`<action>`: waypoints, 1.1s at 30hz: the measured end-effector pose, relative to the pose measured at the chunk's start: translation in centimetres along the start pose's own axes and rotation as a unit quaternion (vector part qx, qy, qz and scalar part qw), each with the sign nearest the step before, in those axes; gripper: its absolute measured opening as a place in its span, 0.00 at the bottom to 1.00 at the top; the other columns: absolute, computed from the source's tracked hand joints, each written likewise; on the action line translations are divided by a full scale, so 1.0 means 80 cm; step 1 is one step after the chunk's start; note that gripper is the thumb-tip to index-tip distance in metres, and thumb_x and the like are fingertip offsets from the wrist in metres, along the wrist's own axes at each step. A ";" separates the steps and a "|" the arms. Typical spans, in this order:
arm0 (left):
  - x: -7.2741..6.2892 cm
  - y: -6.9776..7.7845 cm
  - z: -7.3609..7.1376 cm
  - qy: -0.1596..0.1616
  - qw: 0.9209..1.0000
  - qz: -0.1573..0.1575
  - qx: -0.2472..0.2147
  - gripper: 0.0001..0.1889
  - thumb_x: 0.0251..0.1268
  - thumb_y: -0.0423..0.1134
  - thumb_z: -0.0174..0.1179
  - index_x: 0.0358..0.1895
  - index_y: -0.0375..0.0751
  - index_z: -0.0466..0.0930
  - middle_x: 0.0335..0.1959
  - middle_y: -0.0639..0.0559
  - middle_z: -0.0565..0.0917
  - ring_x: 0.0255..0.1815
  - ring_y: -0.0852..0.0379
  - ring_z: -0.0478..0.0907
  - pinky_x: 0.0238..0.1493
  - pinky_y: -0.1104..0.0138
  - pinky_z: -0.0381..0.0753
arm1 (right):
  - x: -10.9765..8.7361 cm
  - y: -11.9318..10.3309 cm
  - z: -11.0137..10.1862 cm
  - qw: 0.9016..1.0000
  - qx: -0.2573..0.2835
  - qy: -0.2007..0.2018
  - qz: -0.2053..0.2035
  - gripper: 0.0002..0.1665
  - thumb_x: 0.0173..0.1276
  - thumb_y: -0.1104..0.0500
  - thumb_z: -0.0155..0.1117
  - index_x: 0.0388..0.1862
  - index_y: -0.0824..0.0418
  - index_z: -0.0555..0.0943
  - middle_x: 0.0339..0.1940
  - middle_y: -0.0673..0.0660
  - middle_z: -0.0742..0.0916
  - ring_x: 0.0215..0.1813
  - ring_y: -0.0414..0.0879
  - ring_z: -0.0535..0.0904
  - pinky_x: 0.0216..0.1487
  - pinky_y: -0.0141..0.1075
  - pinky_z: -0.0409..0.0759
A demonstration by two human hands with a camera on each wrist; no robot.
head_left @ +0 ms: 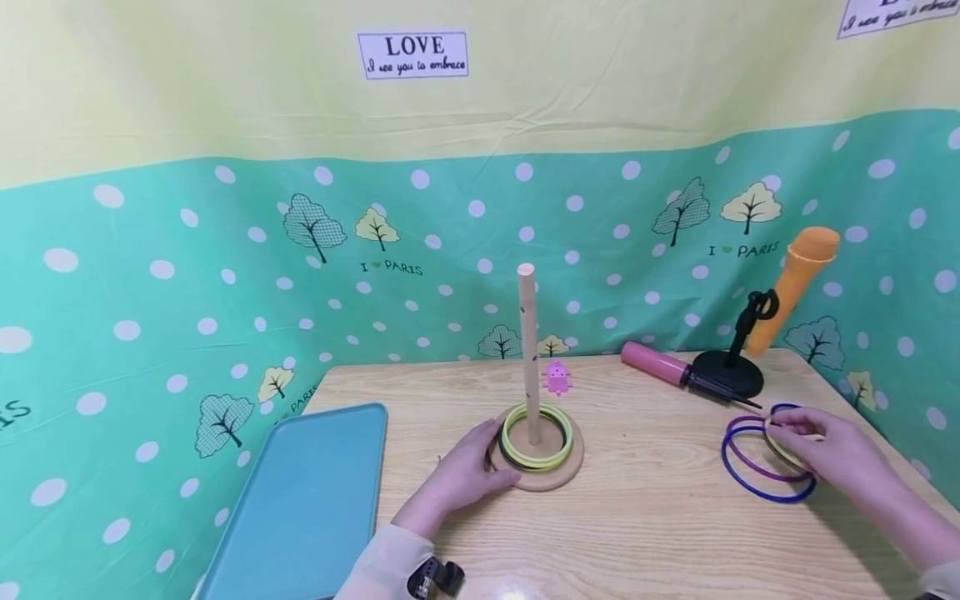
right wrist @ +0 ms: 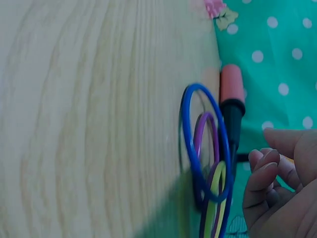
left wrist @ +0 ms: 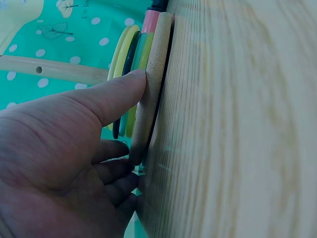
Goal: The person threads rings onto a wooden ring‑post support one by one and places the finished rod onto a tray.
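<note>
The person's left hand [head_left: 467, 473] curls round the left rim of the wooden base [head_left: 542, 482], whose peg [head_left: 529, 350] stands upright through a stack of rings [head_left: 567, 435], yellow on top. Well apart from it, the right hand [head_left: 836, 448] hovers by loose rings [head_left: 780, 499], blue, purple and yellow, on the table [head_left: 637, 525], fingers loosely bent; I see nothing pinched between thumb and fingertips. An orange microphone [head_left: 789, 292] tilts behind.

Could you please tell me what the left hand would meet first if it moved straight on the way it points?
Most likely the base; the left hand lies at its edge and seems to touch it, though depth is unclear.
</note>
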State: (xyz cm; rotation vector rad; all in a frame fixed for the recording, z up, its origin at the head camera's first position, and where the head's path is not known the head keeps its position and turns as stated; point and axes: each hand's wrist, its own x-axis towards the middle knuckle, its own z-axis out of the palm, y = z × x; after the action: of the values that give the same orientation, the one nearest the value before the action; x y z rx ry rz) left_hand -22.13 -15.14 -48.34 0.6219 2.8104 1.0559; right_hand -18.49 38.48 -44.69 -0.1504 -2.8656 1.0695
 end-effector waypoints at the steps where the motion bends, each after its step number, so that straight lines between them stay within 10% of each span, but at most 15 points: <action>1: 0.000 0.000 0.000 0.000 1.000 0.000 0.000 0.50 0.70 0.50 0.78 0.85 0.30 0.63 0.84 0.29 0.64 0.84 0.31 0.63 0.84 0.40 0.63 | 0.000 0.004 0.000 1.000 -0.001 0.003 0.001 0.38 0.85 0.40 0.64 0.69 0.74 0.80 0.56 0.74 0.85 0.33 0.48 0.79 0.27 0.38 0.80; 33: -0.003 0.006 -0.002 0.001 1.000 -0.001 -0.001 0.50 0.69 0.50 0.79 0.85 0.29 0.63 0.84 0.27 0.65 0.84 0.30 0.64 0.83 0.38 0.64 | -0.001 0.058 0.003 0.998 -0.011 -0.009 0.053 0.43 0.81 0.40 0.69 0.71 0.78 0.78 0.38 0.55 0.84 0.26 0.50 0.76 0.25 0.40 0.74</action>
State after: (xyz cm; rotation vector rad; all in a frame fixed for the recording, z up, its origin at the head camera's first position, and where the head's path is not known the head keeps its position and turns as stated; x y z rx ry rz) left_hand -21.77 -15.05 -47.91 0.6189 2.8103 1.0607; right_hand -18.15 41.81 -47.87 -0.2995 -2.9151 1.0625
